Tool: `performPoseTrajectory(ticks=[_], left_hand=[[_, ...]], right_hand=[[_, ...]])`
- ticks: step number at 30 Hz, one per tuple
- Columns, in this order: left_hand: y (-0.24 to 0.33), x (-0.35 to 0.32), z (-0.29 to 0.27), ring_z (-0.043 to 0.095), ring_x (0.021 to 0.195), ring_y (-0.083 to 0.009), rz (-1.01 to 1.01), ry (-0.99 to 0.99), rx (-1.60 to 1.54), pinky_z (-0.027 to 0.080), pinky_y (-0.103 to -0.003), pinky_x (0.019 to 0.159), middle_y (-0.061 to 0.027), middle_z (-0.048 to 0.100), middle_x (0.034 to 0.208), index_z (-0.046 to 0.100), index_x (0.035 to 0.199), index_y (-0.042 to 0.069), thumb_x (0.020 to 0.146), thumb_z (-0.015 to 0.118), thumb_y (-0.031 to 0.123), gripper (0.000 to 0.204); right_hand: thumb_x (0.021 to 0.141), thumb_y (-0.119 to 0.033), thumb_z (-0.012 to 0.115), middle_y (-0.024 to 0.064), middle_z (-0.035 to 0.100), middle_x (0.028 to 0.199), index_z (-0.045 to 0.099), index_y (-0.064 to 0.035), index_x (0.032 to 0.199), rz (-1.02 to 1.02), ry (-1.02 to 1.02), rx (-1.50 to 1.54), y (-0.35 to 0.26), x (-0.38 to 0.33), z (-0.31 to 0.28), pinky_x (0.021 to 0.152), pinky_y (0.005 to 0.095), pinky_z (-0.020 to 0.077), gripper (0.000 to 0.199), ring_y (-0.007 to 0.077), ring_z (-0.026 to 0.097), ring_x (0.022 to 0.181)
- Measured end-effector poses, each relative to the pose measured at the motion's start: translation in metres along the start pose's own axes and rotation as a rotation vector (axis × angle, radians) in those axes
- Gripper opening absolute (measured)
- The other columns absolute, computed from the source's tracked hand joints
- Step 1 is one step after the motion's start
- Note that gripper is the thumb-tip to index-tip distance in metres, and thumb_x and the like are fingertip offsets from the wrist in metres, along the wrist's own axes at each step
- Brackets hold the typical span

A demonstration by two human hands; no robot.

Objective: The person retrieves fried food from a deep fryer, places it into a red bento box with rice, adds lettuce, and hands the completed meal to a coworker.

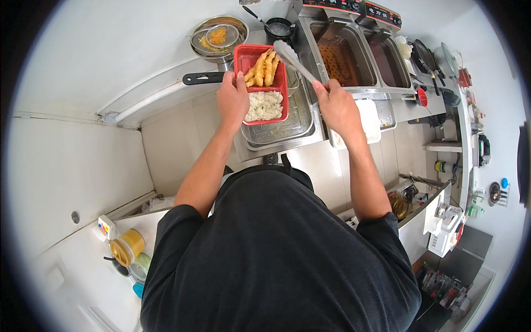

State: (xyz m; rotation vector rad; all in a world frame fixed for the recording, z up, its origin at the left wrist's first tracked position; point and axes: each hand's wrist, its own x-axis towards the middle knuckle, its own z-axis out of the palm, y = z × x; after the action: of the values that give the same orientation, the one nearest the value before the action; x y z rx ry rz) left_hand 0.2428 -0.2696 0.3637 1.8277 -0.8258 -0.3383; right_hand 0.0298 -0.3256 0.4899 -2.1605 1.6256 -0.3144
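Note:
My left hand [233, 100] grips the left side of a red two-part food box [247, 52]. Golden battered fried pieces [264, 68], long and thin, lie in its far part. White rice [264, 105] with dark flecks fills the near part. In my right hand [341, 112] is a pair of tongs [302, 68]; their pale tips are by the box's far right corner, close to the fried pieces. A black handle [203, 78] sticks out left of my left hand; what it belongs to is hidden. Under the box, a wire rack [293, 128] sits in a metal tray.
Two deep fryer tanks with dark oil [337, 52] stand at the far right. Behind the box, a sieve with orange crumbs [218, 36] rests on a bowl beside a small black pan [279, 27]. A white tray [367, 119] is near my right wrist. Pans hang further right.

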Motion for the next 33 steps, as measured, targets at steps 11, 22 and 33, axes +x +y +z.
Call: performPoseTrajectory(ticks=[11,22,33], left_hand=[[-0.041,-0.011,-0.03,0.05,0.061,-0.0121,-0.146,-0.153,-0.177,0.041,-0.032,0.057,-0.0057,0.058,0.068,0.06,0.093,0.002,0.101,0.056,0.027,0.027],[-0.063,-0.086,-0.1,0.055,0.068,-0.0054,-0.36,0.062,-0.258,0.045,-0.025,0.06,-0.001,0.064,0.08,0.062,0.094,0.004,0.104,0.053,0.023,0.023],[-0.09,-0.097,-0.172,0.057,0.068,-0.0078,-0.496,0.319,-0.221,0.046,-0.028,0.061,-0.0073,0.067,0.077,0.062,0.096,0.003,0.103,0.053,0.025,0.026]], right_hand=[[0.098,-0.051,0.05,0.0284,0.068,0.083,0.064,0.0039,0.097,-0.189,0.002,-0.111,0.038,0.07,-0.04,0.076,0.0533,0.0519,0.057,0.0455,0.067,0.085],[0.092,-0.06,0.055,0.0229,0.066,0.11,0.058,0.0107,0.112,-0.19,-0.202,-0.504,0.038,0.113,0.181,0.078,0.0413,0.0586,0.074,0.0339,0.071,0.094],[0.093,-0.055,0.061,0.0242,0.065,0.112,0.054,0.0092,0.123,0.16,-0.713,0.721,-0.047,0.211,0.174,0.076,0.0402,0.0582,0.071,0.0323,0.07,0.091]])
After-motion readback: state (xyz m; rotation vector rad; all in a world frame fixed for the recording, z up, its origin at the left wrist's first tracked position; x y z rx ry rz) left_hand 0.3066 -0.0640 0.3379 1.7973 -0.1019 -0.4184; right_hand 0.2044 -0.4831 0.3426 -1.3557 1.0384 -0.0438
